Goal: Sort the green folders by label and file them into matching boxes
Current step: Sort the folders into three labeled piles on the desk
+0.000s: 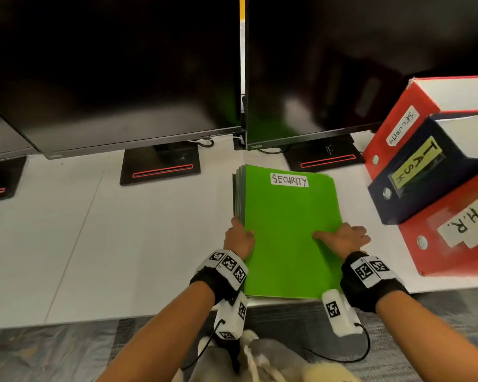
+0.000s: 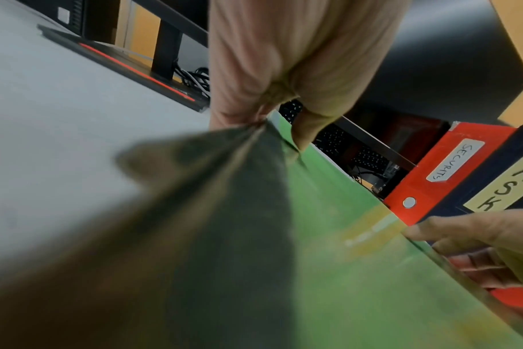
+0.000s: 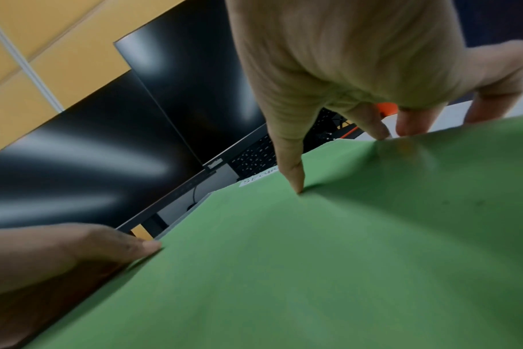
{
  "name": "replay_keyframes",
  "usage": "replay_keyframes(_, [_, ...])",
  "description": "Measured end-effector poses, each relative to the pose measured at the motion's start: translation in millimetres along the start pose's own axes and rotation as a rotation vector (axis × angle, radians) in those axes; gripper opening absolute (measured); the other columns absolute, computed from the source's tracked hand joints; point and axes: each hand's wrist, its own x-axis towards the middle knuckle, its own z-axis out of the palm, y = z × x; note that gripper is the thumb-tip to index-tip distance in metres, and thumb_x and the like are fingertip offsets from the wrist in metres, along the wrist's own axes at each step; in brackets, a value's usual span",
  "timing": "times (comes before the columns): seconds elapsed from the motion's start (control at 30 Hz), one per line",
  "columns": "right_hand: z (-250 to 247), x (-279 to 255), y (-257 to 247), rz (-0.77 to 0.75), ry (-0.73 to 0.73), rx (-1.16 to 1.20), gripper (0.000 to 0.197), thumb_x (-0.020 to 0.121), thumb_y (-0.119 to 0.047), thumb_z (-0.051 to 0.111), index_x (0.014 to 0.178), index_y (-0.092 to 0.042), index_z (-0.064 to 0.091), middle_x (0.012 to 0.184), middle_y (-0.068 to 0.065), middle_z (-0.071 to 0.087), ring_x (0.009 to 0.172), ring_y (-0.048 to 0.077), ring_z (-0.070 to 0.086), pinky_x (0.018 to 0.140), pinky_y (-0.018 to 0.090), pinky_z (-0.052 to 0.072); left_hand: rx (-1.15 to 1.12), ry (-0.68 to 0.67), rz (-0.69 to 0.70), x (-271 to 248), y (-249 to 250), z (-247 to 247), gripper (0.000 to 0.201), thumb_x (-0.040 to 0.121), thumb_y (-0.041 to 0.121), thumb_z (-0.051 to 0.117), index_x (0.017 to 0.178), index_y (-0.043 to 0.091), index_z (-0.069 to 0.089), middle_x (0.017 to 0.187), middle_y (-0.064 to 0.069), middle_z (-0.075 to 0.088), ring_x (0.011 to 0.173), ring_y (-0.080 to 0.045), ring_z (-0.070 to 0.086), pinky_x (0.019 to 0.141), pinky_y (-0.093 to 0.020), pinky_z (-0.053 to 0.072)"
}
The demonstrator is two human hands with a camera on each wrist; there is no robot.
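Observation:
A stack of green folders (image 1: 287, 230) lies on the white desk, and its top folder carries a SECURITY label (image 1: 289, 180). My left hand (image 1: 239, 237) grips the stack's left edge; in the left wrist view its thumb and fingers (image 2: 284, 82) pinch the folder edges (image 2: 343, 259). My right hand (image 1: 345, 238) holds the right edge, with the thumb (image 3: 293, 170) pressing on the top folder (image 3: 314, 259) and the fingers curled over the side. To the right stand a red SECURITY box (image 1: 398, 128), a dark blue TASK box (image 1: 414, 172) and a red H.R. box (image 1: 453, 238).
Two dark monitors (image 1: 122, 78) (image 1: 342, 64) stand behind the stack on black bases (image 1: 160, 166) with red stripes, cables between them. The desk's front edge (image 1: 149, 321) runs just below the folders. The white desk surface (image 1: 94, 230) stretches to the left.

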Motion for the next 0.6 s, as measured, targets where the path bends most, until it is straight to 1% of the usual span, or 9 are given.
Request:
replay_keyframes(0.07, [1.6,-3.2,-1.8,0.01,0.016,-0.004,0.086,0.073,-0.042,0.074,0.134,0.001,0.032,0.14,0.023,0.026,0.132,0.036,0.024,0.106,0.046,0.027,0.055,0.066,-0.025,-0.7,7.2,-3.5,0.045,0.096,0.019,0.046,0.132,-0.005,0.035,0.138,-0.024,0.037,0.127,-0.036,0.04,0.103,-0.036,0.034])
replay_keyframes(0.13, [2.6,-3.3,-2.9,0.023,0.038,0.017,0.094,0.068,-0.043,0.078,0.135,0.002,0.029,0.14,0.024,0.026,0.132,0.037,0.025,0.106,0.048,0.028,0.131,0.115,-0.044,-2.3,13.2,-8.6,0.041,0.095,0.022,0.047,0.126,-0.004,0.044,0.138,-0.02,0.03,0.128,-0.035,0.033,0.103,-0.037,0.033])
replay_keyframes(0.17, [3.1,-3.4,-3.4,0.026,0.044,0.016,0.097,0.066,-0.044,0.079,0.135,0.002,0.028,0.14,0.024,0.026,0.132,0.037,0.025,0.106,0.048,0.028,0.154,0.139,-0.048,-2.5,14.5,-10.6,0.038,0.095,0.022,0.047,0.124,-0.002,0.047,0.136,-0.019,0.03,0.127,-0.034,0.032,0.101,-0.039,0.035])
replay_keyframes(0.23, [4.7,-5.0,-4.2,0.033,0.05,-0.001,0.103,0.062,-0.047,0.08,0.136,0.001,0.026,0.14,0.023,0.026,0.132,0.037,0.025,0.106,0.051,0.028,0.155,0.177,-0.02,-2.3,15.4,-14.2,0.033,0.093,0.019,0.049,0.12,0.0,0.051,0.129,-0.017,0.034,0.122,-0.034,0.039,0.096,-0.039,0.039])
replay_keyframes(0.33, [8.8,-10.7,-8.4,0.017,0.063,-0.062,0.109,0.059,-0.052,0.081,0.137,0.0,0.023,0.139,0.02,0.025,0.131,0.037,0.025,0.105,0.054,0.027,0.01,0.214,0.083,-2.8,13.9,-21.3,0.03,0.09,0.008,0.05,0.118,-0.001,0.056,0.116,-0.015,0.038,0.107,-0.034,0.054,0.09,-0.032,0.043])
replay_keyframes(0.4, [12.9,-15.5,-16.4,-0.001,0.055,-0.109,0.11,0.058,-0.055,0.079,0.137,-0.001,0.024,0.139,0.018,0.024,0.131,0.036,0.025,0.105,0.054,0.027,-0.09,0.246,0.138,-3.6,13.4,-29.2,0.03,0.089,0.004,0.051,0.118,0.0,0.058,0.115,-0.016,0.042,0.104,-0.033,0.056,0.089,-0.028,0.042])
replay_keyframes(0.5, [20.0,-24.8,-35.8,-0.027,0.022,-0.131,0.108,0.059,-0.056,0.078,0.137,-0.003,0.027,0.146,0.019,0.019,0.136,0.037,0.019,0.107,0.057,0.023,-0.155,0.246,0.215,-4.6,11.0,-42.8,0.023,0.087,0.0,0.051,0.11,0.001,0.058,0.101,-0.015,0.049,0.099,-0.032,0.056,0.084,-0.027,0.04])
replay_keyframes(0.57, [27.1,-32.5,-51.3,-0.046,-0.015,-0.11,0.109,0.06,-0.057,0.077,0.139,-0.004,0.024,0.151,0.02,0.012,0.139,0.038,0.012,0.109,0.059,0.02,-0.198,0.235,0.207,-3.6,2.5,-58.8,0.016,0.089,-0.001,0.047,0.099,0.012,0.048,0.093,-0.018,0.054,0.088,-0.03,0.054,0.074,-0.03,0.039])
replay_keyframes(0.6, [32.5,-37.0,-61.7,-0.068,-0.028,-0.095,0.112,0.059,-0.058,0.077,0.141,-0.005,0.023,0.151,0.02,0.01,0.14,0.039,0.01,0.11,0.06,0.02,-0.211,0.242,0.19,-1.9,-6.5,-71.4,0.015,0.091,0.0,0.045,0.096,0.014,0.04,0.086,-0.016,0.053,0.081,-0.027,0.051,0.069,-0.028,0.037])
